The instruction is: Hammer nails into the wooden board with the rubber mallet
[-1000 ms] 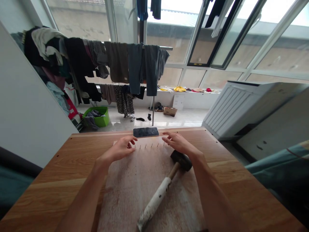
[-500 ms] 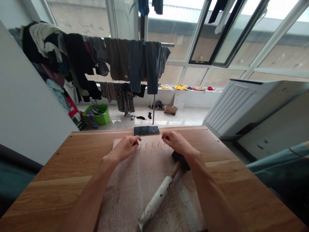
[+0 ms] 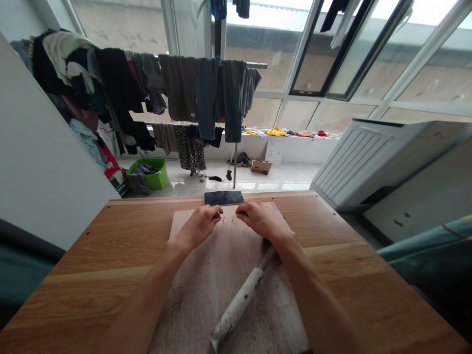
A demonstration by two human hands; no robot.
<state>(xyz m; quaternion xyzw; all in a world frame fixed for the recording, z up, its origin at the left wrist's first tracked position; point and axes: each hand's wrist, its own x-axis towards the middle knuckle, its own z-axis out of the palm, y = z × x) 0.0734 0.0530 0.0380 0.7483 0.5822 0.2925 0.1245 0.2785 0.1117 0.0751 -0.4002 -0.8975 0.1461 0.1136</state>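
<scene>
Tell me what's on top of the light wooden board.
A hammer lies across the board, and at least two thin nails stand between the left hand and right hand. The right wrist covers most of the hammer's head; anything beneath the hands is hidden.

Between the left fingers point(image 3: 213, 211) and the right fingers point(image 3: 243, 209) lies a narrow gap, obstructed by thin upright nails point(image 3: 233, 218) in the board point(image 3: 199, 290). Just beyond the fingers, the phone point(image 3: 223, 198) forms a low obstacle; nearer the wearer, the hammer point(image 3: 239, 299) slants across the board, its head partly hidden at the right wrist point(image 3: 283, 238). A hand could pass over the board left of the handle, or over the tabletop point(image 3: 96, 268) outward of either set of fingers.
</scene>
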